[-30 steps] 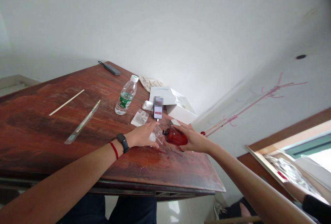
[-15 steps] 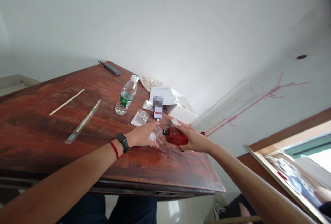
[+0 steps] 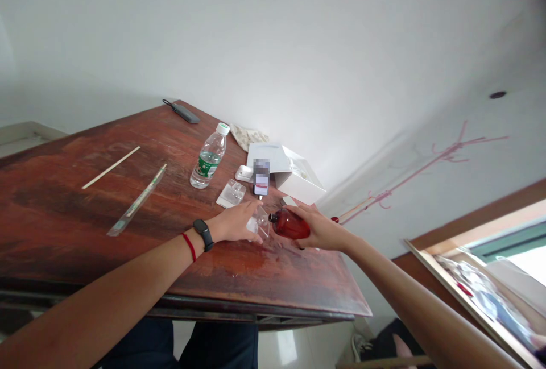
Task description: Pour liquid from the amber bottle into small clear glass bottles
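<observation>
My right hand [image 3: 313, 227] is wrapped round a red see-through bottle [image 3: 290, 226], tipped onto its side with its dark, uncapped neck pointing left. Just left of that neck, a clear plastic container [image 3: 263, 223] is gripped by my left hand [image 3: 238, 222], which wears a black band at the wrist. The bottle mouth lies at the container's edge; whether they touch, I cannot tell. Liquid passing between them does not show clearly. Beyond my left hand lies another clear piece [image 3: 232, 191] on a white base. A wet patch [image 3: 245, 259] shines on the wood below the hands.
A water bottle [image 3: 209, 156] stands upright left of a phone [image 3: 261, 178]. An open white box [image 3: 301, 178] and a cloth [image 3: 247, 137] are at the wall. A bare chopstick [image 3: 111, 168], a wrapped one [image 3: 139, 201] and a grey device [image 3: 183, 112] lie on the table [image 3: 170, 147].
Almost nothing differs. Both hands keep their places, with the red bottle still tipped toward the clear container.
</observation>
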`<state>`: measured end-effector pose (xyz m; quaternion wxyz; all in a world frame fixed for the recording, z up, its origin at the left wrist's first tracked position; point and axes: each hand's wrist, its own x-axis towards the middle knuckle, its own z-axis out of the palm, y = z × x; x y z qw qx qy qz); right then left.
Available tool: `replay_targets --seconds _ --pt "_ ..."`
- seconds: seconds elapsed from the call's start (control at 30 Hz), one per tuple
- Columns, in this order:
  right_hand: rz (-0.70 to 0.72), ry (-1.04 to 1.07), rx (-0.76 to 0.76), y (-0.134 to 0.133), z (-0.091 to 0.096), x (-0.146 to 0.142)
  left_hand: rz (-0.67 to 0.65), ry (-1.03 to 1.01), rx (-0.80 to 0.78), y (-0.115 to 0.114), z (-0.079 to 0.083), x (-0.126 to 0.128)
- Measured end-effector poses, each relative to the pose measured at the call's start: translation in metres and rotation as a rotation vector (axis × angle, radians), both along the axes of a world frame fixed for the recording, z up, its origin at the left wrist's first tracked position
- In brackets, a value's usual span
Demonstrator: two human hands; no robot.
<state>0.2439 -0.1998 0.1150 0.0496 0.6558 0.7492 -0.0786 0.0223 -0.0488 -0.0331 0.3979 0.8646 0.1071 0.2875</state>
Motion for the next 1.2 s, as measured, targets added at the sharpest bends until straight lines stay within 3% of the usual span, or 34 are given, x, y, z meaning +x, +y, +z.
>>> replay_targets --seconds 1.2 --pt "-0.010 -0.011 -0.007 0.0018 0.0037 -0.0028 0.008 -0.031 -0.014 0.0010 -0.0032 0.0015"
